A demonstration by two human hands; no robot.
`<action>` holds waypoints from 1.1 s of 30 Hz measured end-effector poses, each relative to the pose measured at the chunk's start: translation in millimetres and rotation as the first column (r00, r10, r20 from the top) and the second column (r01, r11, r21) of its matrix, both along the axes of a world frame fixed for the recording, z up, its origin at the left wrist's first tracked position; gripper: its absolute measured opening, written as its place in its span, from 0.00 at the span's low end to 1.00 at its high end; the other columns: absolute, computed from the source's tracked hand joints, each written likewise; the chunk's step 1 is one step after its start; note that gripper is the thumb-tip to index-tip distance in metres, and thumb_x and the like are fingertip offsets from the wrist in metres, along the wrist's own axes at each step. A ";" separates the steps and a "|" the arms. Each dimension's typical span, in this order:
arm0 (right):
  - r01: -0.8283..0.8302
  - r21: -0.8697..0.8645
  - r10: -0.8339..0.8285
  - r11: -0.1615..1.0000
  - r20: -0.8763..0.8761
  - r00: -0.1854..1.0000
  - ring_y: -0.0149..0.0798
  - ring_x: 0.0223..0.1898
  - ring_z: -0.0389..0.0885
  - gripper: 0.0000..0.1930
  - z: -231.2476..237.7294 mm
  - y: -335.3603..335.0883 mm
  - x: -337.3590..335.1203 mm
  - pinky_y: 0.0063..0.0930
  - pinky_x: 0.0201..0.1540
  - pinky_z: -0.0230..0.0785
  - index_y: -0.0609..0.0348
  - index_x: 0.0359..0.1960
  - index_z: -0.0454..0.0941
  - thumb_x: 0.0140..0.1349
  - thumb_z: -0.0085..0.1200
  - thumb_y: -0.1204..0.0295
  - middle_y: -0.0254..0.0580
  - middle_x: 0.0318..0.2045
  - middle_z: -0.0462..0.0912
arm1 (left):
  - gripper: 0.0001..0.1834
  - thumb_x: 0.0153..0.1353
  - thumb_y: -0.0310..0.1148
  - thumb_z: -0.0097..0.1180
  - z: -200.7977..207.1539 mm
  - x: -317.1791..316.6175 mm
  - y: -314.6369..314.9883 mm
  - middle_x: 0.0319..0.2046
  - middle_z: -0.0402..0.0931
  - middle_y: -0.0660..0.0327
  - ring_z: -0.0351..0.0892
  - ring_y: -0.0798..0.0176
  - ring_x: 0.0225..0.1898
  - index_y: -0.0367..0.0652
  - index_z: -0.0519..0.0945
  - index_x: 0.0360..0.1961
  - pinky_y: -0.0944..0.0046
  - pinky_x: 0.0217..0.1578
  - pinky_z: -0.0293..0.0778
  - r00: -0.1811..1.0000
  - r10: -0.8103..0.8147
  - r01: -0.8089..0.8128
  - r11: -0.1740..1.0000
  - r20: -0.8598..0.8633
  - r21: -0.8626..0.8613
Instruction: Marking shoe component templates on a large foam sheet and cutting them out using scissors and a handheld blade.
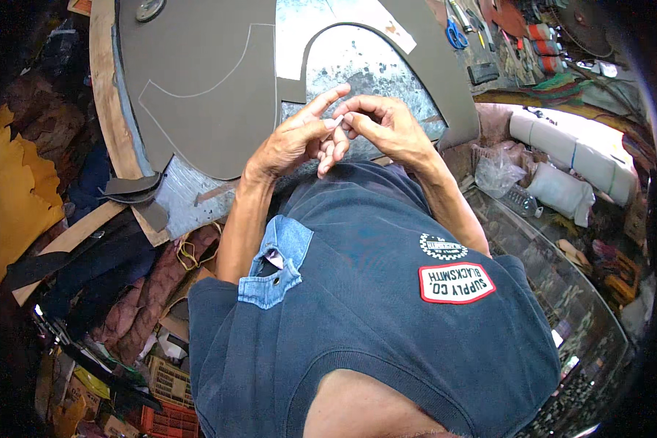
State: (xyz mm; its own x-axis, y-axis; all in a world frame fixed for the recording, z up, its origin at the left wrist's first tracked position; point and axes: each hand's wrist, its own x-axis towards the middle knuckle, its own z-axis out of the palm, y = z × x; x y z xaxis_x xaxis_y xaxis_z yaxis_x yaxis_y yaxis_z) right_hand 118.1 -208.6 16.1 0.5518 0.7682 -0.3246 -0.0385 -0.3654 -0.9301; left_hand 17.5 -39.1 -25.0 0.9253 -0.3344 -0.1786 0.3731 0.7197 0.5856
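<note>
My left hand and my right hand meet in front of my chest, above the near edge of the worktable. Between their fingertips is a small white piece, too small to name for certain. The left thumb presses against it while the left forefinger points outward. From the other side, my right thumb and forefinger pinch it. Beyond the hands lies a dark grey sheet marked with a curved white outline. Its right part has a curved cutout, through which the spotted metal tabletop shows.
Blue-handled scissors and other tools lie at the far right. A round metal object rests on the sheet's far left. Grey scraps sit at the table's left corner. White wrapped rolls and a glass case stand right.
</note>
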 end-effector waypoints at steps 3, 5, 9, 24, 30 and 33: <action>0.001 0.009 -0.001 1.000 0.002 1.000 0.25 0.31 0.77 0.12 0.1 1.7 0.3 0.23 0.35 0.71 0.65 0.41 0.81 0.63 0.50 0.71 0.38 0.29 0.82 | 0.34 0.67 0.33 0.45 -1.1 0.3 1.1 0.22 0.74 0.51 0.71 0.65 0.12 0.40 0.46 0.70 0.71 0.12 0.70 0.999 0.029 -0.031 0.997 -0.031 -0.071; -0.005 0.006 0.005 1.000 0.035 0.999 0.25 0.30 0.76 0.11 2.0 2.7 0.1 0.23 0.34 0.70 0.64 0.40 0.81 0.62 0.50 0.70 0.37 0.28 0.82 | 0.33 0.68 0.33 0.44 -2.6 0.1 0.0 0.21 0.74 0.49 0.69 0.65 0.10 0.39 0.46 0.70 0.72 0.10 0.68 0.997 0.056 -0.064 0.986 -0.059 -0.152; 0.003 0.012 -0.004 1.000 0.056 0.998 0.24 0.29 0.75 0.11 -3.5 1.2 -0.7 0.22 0.32 0.69 0.63 0.40 0.81 0.62 0.51 0.70 0.36 0.27 0.82 | 0.29 0.70 0.32 0.36 -6.4 1.2 3.4 0.24 0.75 0.46 0.72 0.63 0.13 0.40 0.46 0.70 0.72 0.13 0.71 1.000 0.016 -0.019 0.967 -0.014 -0.253; 0.153 -0.061 -0.149 0.986 0.067 0.987 0.24 0.27 0.78 0.11 -7.6 6.1 -3.1 0.19 0.29 0.69 0.64 0.38 0.81 0.63 0.51 0.69 0.35 0.26 0.82 | 0.14 0.66 0.31 0.54 -15.2 -2.3 -8.0 0.33 0.81 0.55 0.80 0.67 0.27 0.32 0.77 0.47 0.70 0.28 0.77 0.918 0.398 -0.383 0.886 -0.004 0.263; 0.166 -0.001 -0.166 0.986 0.008 0.986 0.25 0.26 0.78 0.11 -7.5 6.1 -4.4 0.20 0.30 0.70 0.64 0.38 0.81 0.63 0.50 0.69 0.35 0.27 0.82 | 0.16 0.66 0.35 0.55 -13.6 -0.9 -5.3 0.33 0.81 0.55 0.80 0.67 0.27 0.31 0.77 0.47 0.70 0.27 0.77 0.913 0.407 -0.394 0.870 0.018 0.297; 0.156 -0.021 -0.155 0.988 0.040 0.987 0.25 0.26 0.78 0.11 -7.8 5.3 -4.0 0.20 0.30 0.70 0.65 0.38 0.80 0.63 0.49 0.69 0.36 0.27 0.82 | 0.16 0.66 0.35 0.54 -13.2 0.0 -5.0 0.32 0.81 0.56 0.80 0.67 0.26 0.31 0.78 0.46 0.70 0.27 0.77 0.914 0.405 -0.389 0.864 0.017 0.319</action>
State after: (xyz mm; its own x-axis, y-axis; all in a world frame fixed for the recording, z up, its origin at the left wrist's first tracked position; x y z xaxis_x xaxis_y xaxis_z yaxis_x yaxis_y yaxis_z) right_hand 114.1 -203.2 8.4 0.6761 0.6644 -0.3186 -0.0616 -0.3800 -0.9230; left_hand 17.5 -44.1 -38.2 0.9555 0.1390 -0.2602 0.1284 0.5983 0.7909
